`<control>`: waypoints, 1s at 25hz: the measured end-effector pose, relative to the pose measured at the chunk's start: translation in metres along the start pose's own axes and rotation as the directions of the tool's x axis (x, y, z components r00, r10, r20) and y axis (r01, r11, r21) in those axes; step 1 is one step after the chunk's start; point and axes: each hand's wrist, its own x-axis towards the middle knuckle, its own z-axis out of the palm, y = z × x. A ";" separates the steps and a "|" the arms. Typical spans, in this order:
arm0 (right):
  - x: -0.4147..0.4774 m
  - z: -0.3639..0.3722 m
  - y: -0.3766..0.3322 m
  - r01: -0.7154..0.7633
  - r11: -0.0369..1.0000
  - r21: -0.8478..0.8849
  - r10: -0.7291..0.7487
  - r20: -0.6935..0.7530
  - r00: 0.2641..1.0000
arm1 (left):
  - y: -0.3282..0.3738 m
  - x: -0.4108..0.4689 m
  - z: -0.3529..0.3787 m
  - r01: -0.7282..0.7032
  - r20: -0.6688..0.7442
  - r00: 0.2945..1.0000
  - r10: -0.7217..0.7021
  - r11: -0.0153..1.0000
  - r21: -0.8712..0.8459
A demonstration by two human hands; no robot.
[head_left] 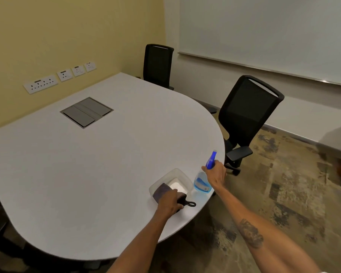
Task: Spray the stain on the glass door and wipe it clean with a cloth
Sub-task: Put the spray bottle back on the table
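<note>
Head view, landmark: the white table [87,164].
Right hand [217,174]: curled around the neck of the spray bottle [202,183], gripping it at the table's near right edge.
Spray bottle: clear body with blue liquid, blue trigger head pointing up and away; whether its base touches the table I cannot tell.
Left hand [169,203]: closed down over a dark cloth [159,191], on the table just left of the bottle.
Cloth: one end reaches into a clear tub [177,174]; a small black loop sticks out beside the hand.
Tub: on the table, just beside the bottle.
Grey hatch [86,112]: set into the table's middle, well apart from the hands.
Chairs [246,115]: two black ones at the table's far right side.
Glass door: not in this view.
</note>
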 end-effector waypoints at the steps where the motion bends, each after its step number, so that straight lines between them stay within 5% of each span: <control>1: 0.005 0.006 0.004 -0.013 1.000 0.004 0.013 0.003 1.000 | -0.001 0.003 0.005 0.000 0.019 1.000 0.000 1.000 -0.001; 8: 0.024 0.027 0.022 -0.028 1.000 -0.005 0.028 0.031 0.999 | -0.004 0.023 0.038 0.040 0.006 0.999 -0.040 0.997 -0.073; 15: 0.041 0.042 0.029 -0.040 0.999 0.013 0.039 0.068 0.997 | -0.010 0.039 0.059 0.241 0.024 0.970 -0.242 0.947 -0.210; 25: 0.049 0.043 0.034 -0.024 0.998 -0.050 0.029 0.106 0.994 | -0.017 0.049 0.035 0.081 -0.001 0.997 -0.081 0.996 -0.030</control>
